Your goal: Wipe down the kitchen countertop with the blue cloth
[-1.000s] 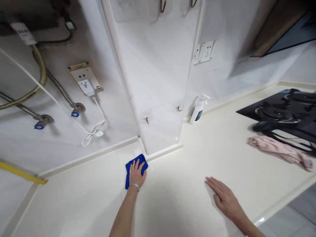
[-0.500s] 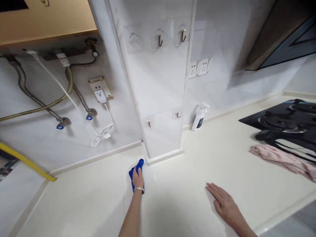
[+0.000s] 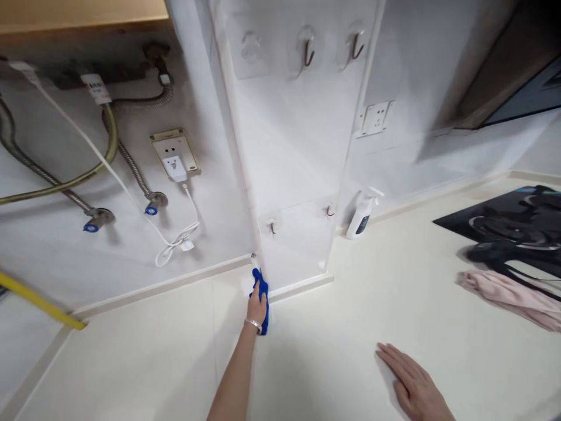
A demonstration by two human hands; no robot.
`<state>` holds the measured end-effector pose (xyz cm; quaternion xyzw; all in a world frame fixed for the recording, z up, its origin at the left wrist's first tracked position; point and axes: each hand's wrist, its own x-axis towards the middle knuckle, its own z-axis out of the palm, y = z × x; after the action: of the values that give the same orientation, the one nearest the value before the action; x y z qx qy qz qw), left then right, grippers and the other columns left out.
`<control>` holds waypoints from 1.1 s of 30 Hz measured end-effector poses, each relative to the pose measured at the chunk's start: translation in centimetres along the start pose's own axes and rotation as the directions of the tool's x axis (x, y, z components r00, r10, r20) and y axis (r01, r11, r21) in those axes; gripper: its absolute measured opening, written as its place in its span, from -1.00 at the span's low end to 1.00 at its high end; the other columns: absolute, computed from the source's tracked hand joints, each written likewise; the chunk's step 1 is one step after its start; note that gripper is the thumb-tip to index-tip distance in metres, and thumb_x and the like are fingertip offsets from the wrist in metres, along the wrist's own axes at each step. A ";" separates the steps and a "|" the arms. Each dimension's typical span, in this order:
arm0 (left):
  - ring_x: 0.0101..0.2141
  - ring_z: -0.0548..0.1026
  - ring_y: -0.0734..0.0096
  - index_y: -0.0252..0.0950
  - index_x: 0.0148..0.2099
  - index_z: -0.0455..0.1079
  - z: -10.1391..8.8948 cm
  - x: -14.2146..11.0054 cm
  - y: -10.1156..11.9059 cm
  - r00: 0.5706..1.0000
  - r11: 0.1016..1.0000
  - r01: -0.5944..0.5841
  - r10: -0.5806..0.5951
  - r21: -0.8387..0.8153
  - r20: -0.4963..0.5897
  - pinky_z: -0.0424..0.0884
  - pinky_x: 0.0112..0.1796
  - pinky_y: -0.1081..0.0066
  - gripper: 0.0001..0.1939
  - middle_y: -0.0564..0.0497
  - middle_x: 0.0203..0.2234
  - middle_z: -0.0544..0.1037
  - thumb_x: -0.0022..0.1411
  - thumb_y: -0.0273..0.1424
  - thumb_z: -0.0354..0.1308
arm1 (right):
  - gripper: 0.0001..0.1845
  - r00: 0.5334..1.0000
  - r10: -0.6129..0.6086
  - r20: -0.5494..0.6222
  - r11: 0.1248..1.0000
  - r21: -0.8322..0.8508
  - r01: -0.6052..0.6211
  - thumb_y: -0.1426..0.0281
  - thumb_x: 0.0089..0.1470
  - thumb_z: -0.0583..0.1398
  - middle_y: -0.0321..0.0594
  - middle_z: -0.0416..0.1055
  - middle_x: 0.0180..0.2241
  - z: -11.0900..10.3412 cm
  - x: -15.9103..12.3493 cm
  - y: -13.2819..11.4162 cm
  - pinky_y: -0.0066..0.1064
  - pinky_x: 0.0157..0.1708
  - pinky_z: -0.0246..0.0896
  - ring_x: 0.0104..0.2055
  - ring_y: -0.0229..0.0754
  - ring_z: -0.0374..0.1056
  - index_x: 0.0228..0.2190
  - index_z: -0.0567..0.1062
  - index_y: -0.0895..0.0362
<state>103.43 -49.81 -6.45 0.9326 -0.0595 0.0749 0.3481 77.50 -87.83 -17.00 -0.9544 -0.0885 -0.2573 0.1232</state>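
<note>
Your left hand (image 3: 258,304) has its fingers (image 3: 262,290) together, pressed onto the blue cloth (image 3: 263,304), pinning it vs. the foot of the white pillar (image 3: 289,175) right at the corner where the trim meets the countertop (image 3: 333,327); can't tell if the thumb wraps under the cloth, view's too small there. A silver bracelet (image 3: 253,324) sits on that wrist. Your right hand (image 3: 412,383) lies flat, palm down, fingers straight and slightly spread, holding nothing, on the countertop well apart from the cloth, near the bottom edge of view. Further out: a white spray bottle (image 3: 362,214) stands upright beside the pillar's rt. side, against the wall. A pink rag (image 3: 508,292) lies crumpled at far rt., next to the black gas hob (image 3: 512,219). On the wall to the left, a socket w/ white plug (image 3: 175,161), its cable bundled below, plus metal hoses (image 3: 131,169) and a yellow pipe (image 3: 39,302).
</note>
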 end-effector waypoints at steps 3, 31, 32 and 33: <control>0.17 0.41 0.30 -0.22 0.34 0.17 -0.9 1.2 -0.8 0.996 1.000 0.007 -0.008 0.018 0.086 0.32 0.21 0.27 -0.42 -0.03 0.17 0.47 0.28 -0.43 -0.09 | -0.23 1.000 0.009 0.021 1.000 -0.004 -0.009 0.45 0.10 0.01 -0.31 0.24 0.26 -0.2 -0.2 0.0 0.03 0.20 0.20 0.26 0.06 0.21 0.34 0.08 -0.08; 0.10 0.44 0.09 -0.08 0.39 0.07 -0.9 8.8 -1.2 0.986 0.962 0.061 -0.099 0.267 0.135 0.41 0.08 0.14 -0.26 -0.20 0.26 0.32 0.17 -0.58 -0.05 | -0.20 0.997 0.045 0.069 0.999 -0.016 -0.044 0.43 0.05 0.03 -0.33 0.27 0.24 -1.8 0.5 -0.9 -0.04 0.09 0.29 0.21 0.08 0.27 0.33 0.10 -0.12; 0.11 0.44 0.09 -0.08 0.38 0.09 -1.0 8.2 -1.1 0.987 0.962 0.051 -0.090 0.268 0.135 0.41 0.09 0.15 -0.26 -0.20 0.26 0.32 0.17 -0.58 -0.03 | -0.19 0.997 0.043 0.060 0.999 -0.013 -0.042 0.43 0.05 0.03 -0.35 0.28 0.23 -1.6 0.5 -0.8 -0.05 0.08 0.29 0.21 0.07 0.27 0.33 0.10 -0.12; 0.11 0.43 0.09 -0.09 0.37 0.11 -1.1 7.6 -1.1 0.987 0.962 0.042 -0.082 0.270 0.137 0.40 0.10 0.15 -0.26 -0.20 0.26 0.33 0.16 -0.58 -0.02 | -0.19 0.998 0.041 0.054 0.999 -0.012 -0.041 0.44 0.05 0.03 -0.35 0.28 0.23 -1.5 0.5 -0.8 -0.06 0.09 0.29 0.21 0.06 0.27 0.33 0.10 -0.12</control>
<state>110.98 -48.74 -4.98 0.9753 -0.0450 0.0026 0.2163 77.03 -87.46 -15.30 -0.9633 -0.0709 -0.2292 0.1205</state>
